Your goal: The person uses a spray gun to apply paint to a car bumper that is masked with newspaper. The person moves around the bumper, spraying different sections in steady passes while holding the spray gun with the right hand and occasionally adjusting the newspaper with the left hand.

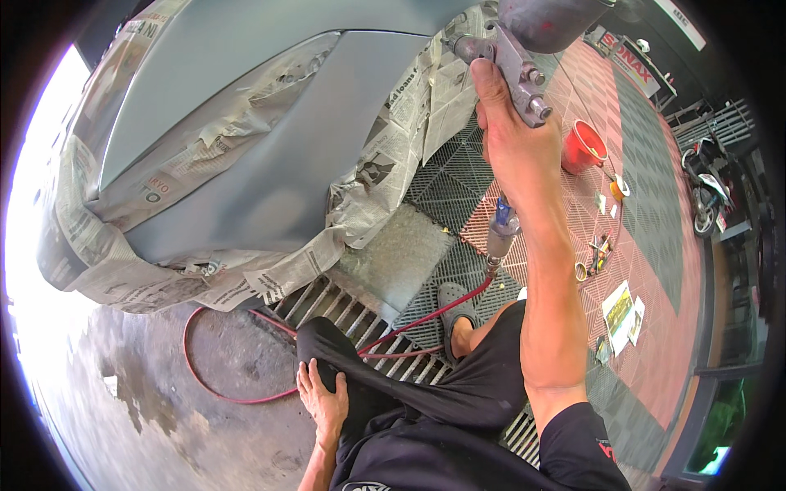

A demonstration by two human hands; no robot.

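My right hand (pixel 517 135), arm stretched forward, is wrapped round a spray gun (pixel 516 69) with a dark cup (pixel 550 23) on top. The gun's nozzle end points left at a grey vehicle body panel (pixel 270 176). Crumpled newspaper masking (pixel 372 184) surrounds the panel and fills the gap across it. Below the gripping hand hangs a fitting (pixel 501 233) joined to a red air hose (pixel 434 315). My left hand (pixel 323 399) rests on my bent knee, fingers spread, holding nothing.
Metal floor grating (pixel 340 307) lies under the vehicle's edge, beside stained concrete (pixel 164 368). A red bucket (pixel 583 147), small tools (pixel 600 252) and paper sheets (pixel 620 315) are on the tiled floor at right. A motorcycle (pixel 708 184) stands farther off.
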